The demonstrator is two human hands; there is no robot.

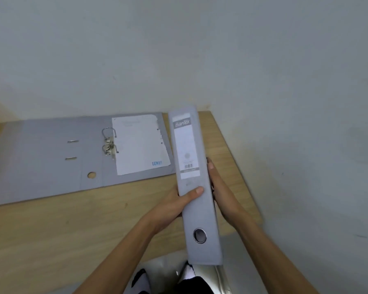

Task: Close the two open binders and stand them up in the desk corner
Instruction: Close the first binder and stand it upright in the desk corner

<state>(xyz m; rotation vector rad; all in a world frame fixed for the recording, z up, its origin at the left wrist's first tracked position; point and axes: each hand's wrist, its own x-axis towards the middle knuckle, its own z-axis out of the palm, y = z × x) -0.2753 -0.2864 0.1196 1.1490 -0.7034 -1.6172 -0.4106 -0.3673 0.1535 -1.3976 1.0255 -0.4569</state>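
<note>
A pale wall meets another pale wall above the far corner of the wooden surface (pixel 232 149), and this corner is just beyond my fingers. I hold the closed binder (pixel 197 187) between both hands, with its spine turned up to me and its label readable. My left hand (pixel 174 203) wraps the left cover, and the fingers (pixel 197 190) of it curl over the spine. My right hand (pixel 221 192) lies flat against the right cover, fingers stretched out along it. So both hands are pressed on this binder and it is firmly held, its far end near the corner and its near end over the edge of the surface, toward my body.

To the left of my fingers the open binder (pixel 57 158) lies flat, covers spread, with the ring mechanism (pixel 109 143) showing and a white sheet (pixel 140 143) on its right half.

I judge the task is roughly at half: one binder is shut but not yet standing in the corner, and the other is not yet closed or moved.
</note>
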